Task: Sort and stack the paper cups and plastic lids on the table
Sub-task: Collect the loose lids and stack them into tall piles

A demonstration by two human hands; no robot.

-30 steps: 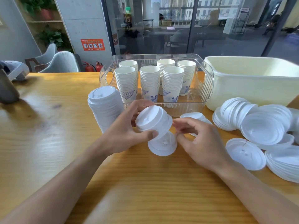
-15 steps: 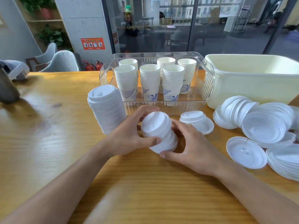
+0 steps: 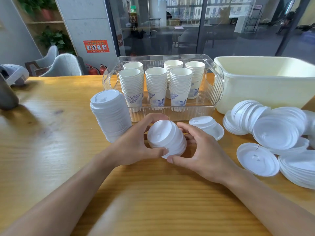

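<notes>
— What is held at the middle of the wooden surface (image 3: 51, 133)?

— A short stack of white lids (image 3: 166, 139), tilted, is gripped from both sides. The left hand (image 3: 134, 147) is curled round its left side, thumb at the lower edge and fingers (image 3: 153, 117) over the far rim. The right hand (image 3: 202, 150) is curled round the right side, its thumb tip laid just beside the left thumb.

— And the other lids?

— A tall lid stack (image 3: 110, 114) is stood just left of the hands. A small lid pile (image 3: 207, 126) is seen just right of them, and loose lids (image 3: 276, 132) are heaped farther right, one single lid (image 3: 258, 159) lying flat nearest.

— Where are the cups kept?

— Six stacks of paper cups (image 3: 156, 86) are stood upright inside a clear bin (image 3: 214, 89), behind the hands. A cream tub (image 3: 265, 86) is set beside it on the right.
</notes>
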